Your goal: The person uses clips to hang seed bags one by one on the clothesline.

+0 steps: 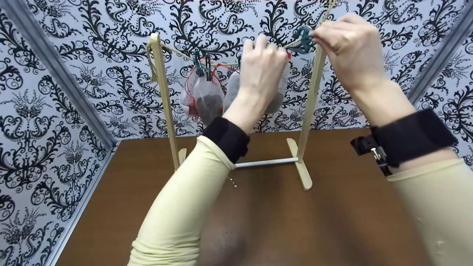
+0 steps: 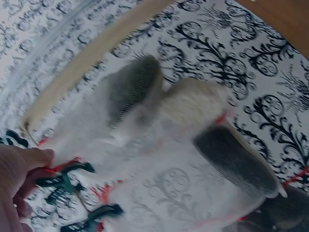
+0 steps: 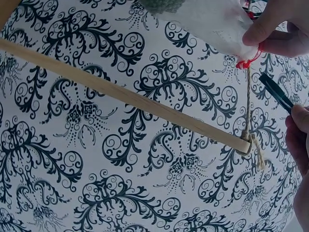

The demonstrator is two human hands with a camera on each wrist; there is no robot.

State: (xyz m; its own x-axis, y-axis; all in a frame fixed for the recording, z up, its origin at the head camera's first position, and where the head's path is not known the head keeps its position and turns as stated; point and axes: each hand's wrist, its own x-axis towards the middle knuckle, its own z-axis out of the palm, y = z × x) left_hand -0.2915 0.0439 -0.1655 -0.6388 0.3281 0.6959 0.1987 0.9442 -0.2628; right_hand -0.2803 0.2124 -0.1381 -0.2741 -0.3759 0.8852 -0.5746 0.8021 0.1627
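Observation:
My left hand (image 1: pixel 262 70) is raised at the rope, thumb and finger pinching the top of a white mesh drawstring bag (image 3: pixel 212 26) by its red cord. Green contents (image 2: pixel 133 89) show in that bag's lower end. My right hand (image 1: pixel 354 51) pinches a dark green clothespin (image 1: pixel 304 40) beside the rope, just right of the bag's top. In the right wrist view, this clothespin (image 3: pixel 275 91) stands apart from the bag. Other mesh bags with pale or dark contents hang along the rope by green clothespins (image 2: pixel 91 217); one bag (image 1: pixel 208 98) at left holds dark contents.
The rope (image 3: pixel 248 101) is tied between two wooden posts (image 1: pixel 312 103) of a stand. A white bar (image 1: pixel 266 162) joins the posts low down, over wooden feet (image 1: pixel 300 166). The stand is on a brown table (image 1: pixel 258 221), with patterned walls (image 1: pixel 125 81) close behind and at the sides.

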